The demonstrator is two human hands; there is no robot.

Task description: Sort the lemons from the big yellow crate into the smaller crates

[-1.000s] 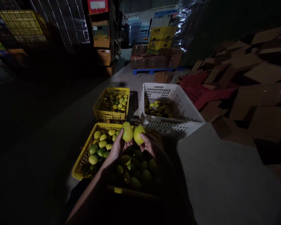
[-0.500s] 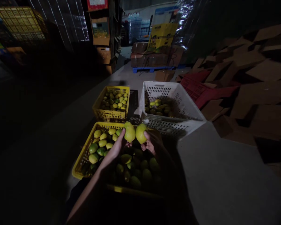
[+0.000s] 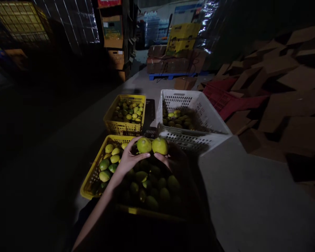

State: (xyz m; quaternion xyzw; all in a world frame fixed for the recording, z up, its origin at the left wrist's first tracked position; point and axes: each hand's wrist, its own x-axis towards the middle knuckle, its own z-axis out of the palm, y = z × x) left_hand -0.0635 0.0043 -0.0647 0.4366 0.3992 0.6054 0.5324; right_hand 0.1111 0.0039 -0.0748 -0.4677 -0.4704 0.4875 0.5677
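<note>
My left hand point(image 3: 131, 157) is closed round a yellow-green lemon point(image 3: 144, 145), its thumb along the near underside. Beside it, my right hand point(image 3: 170, 159) grips a second lemon point(image 3: 160, 145), partly lost in shadow. The two lemons are held side by side, an end of each facing me. Both hands are above a large yellow crate point(image 3: 88, 187) of yellow and green lemons, whose right part lies in deep shadow. Behind it stand a smaller yellow crate point(image 3: 124, 128) with lemons and a white crate point(image 3: 210, 131) with lemons at its bottom.
Flattened and open cardboard boxes point(image 3: 286, 101) are heaped at the right, with a red crate point(image 3: 220, 96) among them. A blue pallet point(image 3: 162, 76) carrying boxes stands at the back. Stacked cartons point(image 3: 115, 59) rise at back left. Grey floor point(image 3: 241, 182) shows at the right.
Both lemons have been turned so their ends face me. My left fingers have shifted up round the far side of its lemon, and both thumbs have come down to the near underside.
</note>
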